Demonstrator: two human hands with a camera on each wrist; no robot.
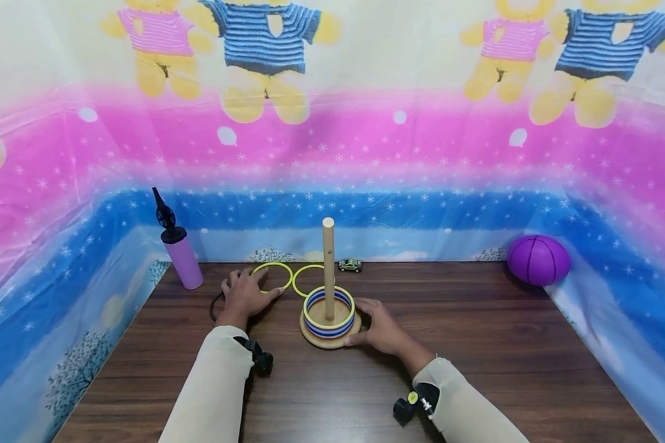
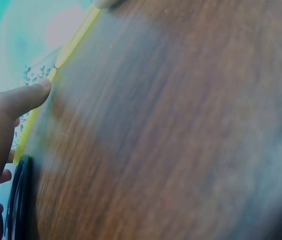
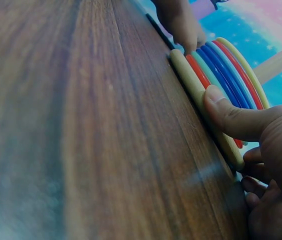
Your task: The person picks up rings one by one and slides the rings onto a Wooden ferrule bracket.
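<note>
A wooden ring-toss stand (image 1: 329, 271) has an upright peg and a round base, with colored rings (image 3: 231, 75) stacked around the peg. My right hand (image 1: 385, 329) grips the base at its right side, thumb on the near edge and fingers curled behind. Farther left, my left hand (image 1: 246, 296) is spread over the near left part of a yellow ring (image 1: 277, 264) that lies flat. Its straight thumb touches that ring in the left wrist view. Beside this hand are black rings (image 2: 21, 200), partly hidden by it in the head view. A second yellow ring (image 1: 305, 268) lies just left of the peg.
A purple hand pump (image 1: 184, 261) stands at the table's back left corner. Behind the peg, a small toy car (image 1: 350, 265) sits by the back edge. A purple ball (image 1: 539, 260) is at the back right corner. Printed cloth (image 1: 366, 203) hangs around the brown table (image 1: 476, 344).
</note>
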